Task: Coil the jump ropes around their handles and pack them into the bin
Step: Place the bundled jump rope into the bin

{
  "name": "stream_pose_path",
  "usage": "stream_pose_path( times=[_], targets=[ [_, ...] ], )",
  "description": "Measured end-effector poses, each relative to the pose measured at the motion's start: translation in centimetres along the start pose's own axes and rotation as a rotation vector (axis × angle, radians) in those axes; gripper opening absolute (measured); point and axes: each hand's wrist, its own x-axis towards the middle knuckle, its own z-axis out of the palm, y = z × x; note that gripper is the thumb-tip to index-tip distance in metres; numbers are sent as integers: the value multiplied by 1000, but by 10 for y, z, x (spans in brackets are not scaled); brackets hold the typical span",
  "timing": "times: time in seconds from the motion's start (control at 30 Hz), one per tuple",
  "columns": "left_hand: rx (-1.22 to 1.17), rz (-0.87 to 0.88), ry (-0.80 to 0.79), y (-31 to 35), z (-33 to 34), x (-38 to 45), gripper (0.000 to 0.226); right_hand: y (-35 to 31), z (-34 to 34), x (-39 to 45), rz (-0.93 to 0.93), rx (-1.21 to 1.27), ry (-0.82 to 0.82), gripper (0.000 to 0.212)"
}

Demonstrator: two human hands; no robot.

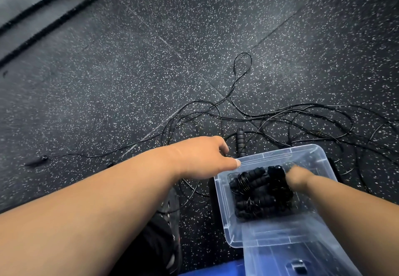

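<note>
Packing step: right hand (296,175), grip unclear, sets black coiled jump ropes (259,191) in clear plastic bin (228,211), left hand (201,157) curled on its rim; next, loose black ropes (291,122) need coiling.

1. A dark rubber floor (129,70) flecked with white runs across the whole view, with seams between its tiles.
2. Two thick black ropes (43,12) lie side by side at the floor's top left corner.
3. Something blue (207,270), perhaps a mat, shows at the bottom edge.
</note>
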Motion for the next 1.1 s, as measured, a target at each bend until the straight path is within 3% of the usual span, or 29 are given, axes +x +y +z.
stream_pose_path(
  times=[0.13,0.27,0.47,0.53,0.63,0.67,0.7,0.8,0.87,1.0,1.1],
  targets=[
    [-4,9,-4,-2,-1,1,58,-17,-34,-13,-54,75,-52,26],
    [-10,17,-3,-1,0,0,59,-20,-65,-29,2,297,-345,34],
    [-6,22,2,0,-1,1,60,-26,-120,-69,-142,558,-684,39],
    [-11,23,2,1,-2,2,61,-27,-139,-71,-217,764,-618,43],
    [-16,21,6,3,-1,9,60,-27,-153,-51,-256,1048,-232,36],
    [-17,17,6,4,-1,11,60,-26,-155,-37,-236,1039,-89,32],
    [-18,14,6,5,-1,14,60,-24,-156,-22,-242,872,84,29],
    [-18,5,-4,9,-1,22,58,-12,-138,9,-196,198,263,30],
    [-22,1,-15,11,-1,27,58,-7,-128,15,-202,-18,231,34],
    [-40,-4,-39,12,-2,38,56,-4,-124,31,-55,349,36,34],
    [-57,-14,-47,12,-2,46,55,1,-130,44,-52,323,-108,30]
  ],
)
